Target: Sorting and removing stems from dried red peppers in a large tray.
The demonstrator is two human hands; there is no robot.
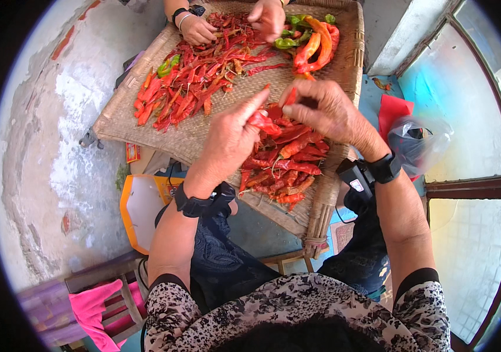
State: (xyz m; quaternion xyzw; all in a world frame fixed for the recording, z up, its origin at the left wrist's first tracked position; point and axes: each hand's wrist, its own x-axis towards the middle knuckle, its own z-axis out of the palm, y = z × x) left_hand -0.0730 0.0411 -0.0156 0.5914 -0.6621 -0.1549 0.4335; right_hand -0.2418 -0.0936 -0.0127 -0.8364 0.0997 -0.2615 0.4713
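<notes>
My left hand (232, 134) grips a red chili pepper (264, 123), its index finger stretched out, with an orange-red tip showing beside that fingertip. My right hand (327, 110) pinches a piece of red chili (291, 97) between thumb and fingers, just right of the left hand. Both hands are over a pile of wrinkled red chilies (287, 165) at the near corner of a woven tray (171, 141). A larger heap of dried red chilies (193, 83) covers the tray's far left part. Fresh orange, red and green peppers (316, 48) lie at its far right.
Across the tray, another person's hands (196, 30) reach into the larger heap. A peeling wall (79, 101) stands on the left, a framed window (466, 110) on the right. An orange-edged box (142, 211) and a pink cloth (94, 312) on wooden slats are lower left. A plastic bag (422, 141) lies right.
</notes>
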